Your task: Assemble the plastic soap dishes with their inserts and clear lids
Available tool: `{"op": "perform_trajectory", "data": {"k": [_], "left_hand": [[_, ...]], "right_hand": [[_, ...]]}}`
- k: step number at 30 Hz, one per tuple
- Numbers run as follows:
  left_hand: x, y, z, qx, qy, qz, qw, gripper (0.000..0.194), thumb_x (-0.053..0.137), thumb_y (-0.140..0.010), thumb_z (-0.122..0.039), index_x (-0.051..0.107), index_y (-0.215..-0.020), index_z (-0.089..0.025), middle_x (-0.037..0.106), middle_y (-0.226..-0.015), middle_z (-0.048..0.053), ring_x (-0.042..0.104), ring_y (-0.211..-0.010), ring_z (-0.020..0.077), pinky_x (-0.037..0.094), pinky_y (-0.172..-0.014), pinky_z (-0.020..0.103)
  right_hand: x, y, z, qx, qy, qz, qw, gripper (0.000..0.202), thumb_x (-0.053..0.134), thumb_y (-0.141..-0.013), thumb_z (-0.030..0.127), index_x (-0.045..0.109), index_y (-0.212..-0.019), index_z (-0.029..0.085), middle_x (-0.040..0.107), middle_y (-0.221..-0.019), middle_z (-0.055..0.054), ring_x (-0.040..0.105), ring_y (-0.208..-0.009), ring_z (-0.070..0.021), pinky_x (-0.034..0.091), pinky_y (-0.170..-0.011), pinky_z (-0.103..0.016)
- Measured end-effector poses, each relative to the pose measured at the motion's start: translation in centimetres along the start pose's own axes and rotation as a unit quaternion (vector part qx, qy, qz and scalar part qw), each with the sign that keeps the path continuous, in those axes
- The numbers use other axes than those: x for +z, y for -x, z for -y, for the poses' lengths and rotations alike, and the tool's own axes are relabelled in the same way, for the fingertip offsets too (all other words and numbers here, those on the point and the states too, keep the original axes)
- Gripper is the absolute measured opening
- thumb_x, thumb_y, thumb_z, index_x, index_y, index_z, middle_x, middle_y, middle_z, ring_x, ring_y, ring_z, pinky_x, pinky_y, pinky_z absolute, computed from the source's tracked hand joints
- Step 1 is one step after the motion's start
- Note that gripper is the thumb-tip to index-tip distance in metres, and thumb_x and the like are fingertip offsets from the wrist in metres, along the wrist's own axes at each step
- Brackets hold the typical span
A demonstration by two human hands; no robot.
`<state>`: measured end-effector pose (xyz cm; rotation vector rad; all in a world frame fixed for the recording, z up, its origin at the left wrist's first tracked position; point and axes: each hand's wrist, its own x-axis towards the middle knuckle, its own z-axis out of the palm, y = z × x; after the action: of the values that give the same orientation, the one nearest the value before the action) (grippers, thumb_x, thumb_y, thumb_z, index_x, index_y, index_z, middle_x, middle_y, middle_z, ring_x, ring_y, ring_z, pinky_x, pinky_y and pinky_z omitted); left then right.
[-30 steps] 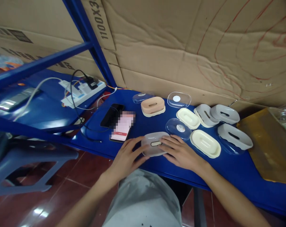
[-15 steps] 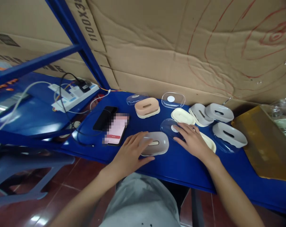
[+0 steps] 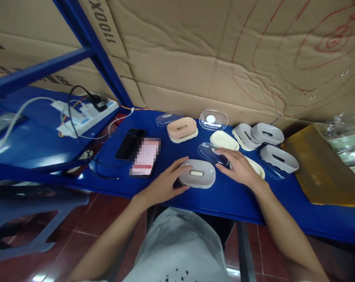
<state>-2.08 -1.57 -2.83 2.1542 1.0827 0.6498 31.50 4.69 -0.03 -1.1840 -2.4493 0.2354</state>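
A grey oval soap box [image 3: 201,180] with a slot in its top sits near the front edge of the blue table. My left hand [image 3: 168,181] is closed around its left end, thumb on the near side and fingers over the top and far side. Just right of it, my right hand [image 3: 239,166] pinches the right end of a clear oval lid [image 3: 208,150], covering part of its white sticker. Partly behind that wrist lies a cream oval tray [image 3: 257,167]. Another cream tray [image 3: 224,140] rests behind the lid.
A pink soap box [image 3: 182,127] and another clear lid [image 3: 213,120] stand at the back. Several grey soap boxes [image 3: 279,157] are on the right, beside a brown carton [image 3: 315,172]. Phones [image 3: 145,158] lie left, near a power strip [image 3: 86,119] with cables.
My left hand has shifted right with the grey soap box, its fingers now closer round the end. My right hand has closed on the lid's right end. The view has shifted slightly.
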Motion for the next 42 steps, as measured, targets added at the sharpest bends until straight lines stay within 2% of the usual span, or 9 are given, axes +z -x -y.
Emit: {"op": "perform_trajectory", "data": {"k": [4,8,15,20,24,26,32,38,42], "left_hand": [[0.2,-0.5,0.3,-0.018,0.028,-0.003,0.999,0.077,0.076,-0.1,-0.031,0.035,-0.165,-0.036,0.029,-0.178,0.009,0.039,-0.162,0.0302,0.035,-0.134,0.053],[0.4,-0.5,0.3,-0.026,0.044,-0.015,0.999,0.082,0.078,-0.099,-0.032,0.032,-0.166,-0.037,0.032,-0.177,0.009,0.039,-0.162,0.0299,0.034,-0.134,0.053],[0.7,-0.4,0.7,-0.038,0.045,-0.04,0.997,0.098,0.082,-0.096,-0.038,0.019,-0.171,-0.036,0.033,-0.177,0.012,0.036,-0.163,0.0315,0.036,-0.133,0.054],[0.5,-0.5,0.7,-0.028,0.06,-0.029,0.997,0.1,0.083,-0.095,-0.042,0.018,-0.171,-0.037,0.034,-0.176,0.012,0.037,-0.162,0.0324,0.034,-0.134,0.055],[0.4,-0.5,0.8,-0.023,0.076,-0.021,0.997,0.108,0.087,-0.091,-0.05,0.016,-0.172,-0.04,0.032,-0.176,0.011,0.035,-0.163,0.0332,0.033,-0.134,0.057],[0.3,-0.5,0.9,-0.015,0.085,-0.02,0.996,0.105,0.085,-0.092,-0.051,0.018,-0.172,-0.042,0.033,-0.176,0.01,0.035,-0.163,0.0328,0.033,-0.135,0.057],[0.1,-0.6,0.8,0.004,0.092,-0.011,0.996,0.081,0.083,-0.095,-0.051,0.041,-0.164,-0.045,0.037,-0.173,0.007,0.04,-0.16,0.0333,0.037,-0.132,0.057],[0.0,-0.6,0.5,-0.004,0.072,-0.006,0.997,0.079,0.083,-0.094,-0.051,0.044,-0.163,-0.042,0.041,-0.17,0.008,0.045,-0.157,0.0337,0.04,-0.13,0.058],[0.0,-0.4,0.3,-0.011,0.061,0.0,0.998,0.083,0.083,-0.095,-0.047,0.039,-0.165,-0.041,0.039,-0.172,0.01,0.043,-0.158,0.0334,0.04,-0.13,0.058]], "right_hand": [[-0.2,0.0,0.6,0.005,-0.007,0.023,1.0,0.047,0.065,-0.105,0.047,0.057,-0.148,0.03,0.065,-0.152,-0.011,0.062,-0.142,-0.0337,0.053,-0.115,-0.057],[-0.3,0.5,1.2,0.0,-0.022,0.048,0.999,0.051,0.068,-0.104,0.049,0.056,-0.151,0.035,0.059,-0.157,-0.009,0.059,-0.144,-0.0334,0.053,-0.116,-0.055],[0.3,0.8,3.4,-0.053,-0.061,0.081,0.993,0.055,0.073,-0.099,0.037,0.055,-0.151,0.034,0.054,-0.162,-0.01,0.055,-0.148,-0.034,0.051,-0.119,-0.056],[0.3,0.9,3.8,-0.066,-0.075,0.073,0.992,0.058,0.074,-0.098,0.036,0.054,-0.152,0.032,0.054,-0.161,-0.011,0.053,-0.148,-0.0345,0.05,-0.119,-0.058],[0.6,0.9,4.4,-0.11,-0.074,0.051,0.99,0.054,0.073,-0.098,0.035,0.057,-0.149,0.03,0.056,-0.158,-0.012,0.053,-0.147,-0.0344,0.048,-0.119,-0.06],[0.8,0.8,4.7,-0.134,-0.064,0.038,0.988,0.049,0.071,-0.1,0.034,0.06,-0.147,0.029,0.058,-0.156,-0.012,0.053,-0.148,-0.0342,0.048,-0.12,-0.06],[0.9,0.9,5.0,-0.15,-0.039,0.037,0.987,0.048,0.07,-0.101,0.033,0.06,-0.148,0.029,0.058,-0.157,-0.011,0.051,-0.15,-0.0342,0.05,-0.12,-0.06],[0.7,1.5,4.7,-0.114,-0.078,0.086,0.987,0.054,0.075,-0.101,0.038,0.057,-0.151,0.03,0.054,-0.16,-0.012,0.047,-0.154,-0.0338,0.052,-0.122,-0.059],[0.9,1.8,4.1,-0.128,-0.082,0.068,0.986,0.058,0.076,-0.099,0.042,0.056,-0.152,0.03,0.057,-0.156,-0.013,0.051,-0.152,-0.0342,0.052,-0.122,-0.06]]}}
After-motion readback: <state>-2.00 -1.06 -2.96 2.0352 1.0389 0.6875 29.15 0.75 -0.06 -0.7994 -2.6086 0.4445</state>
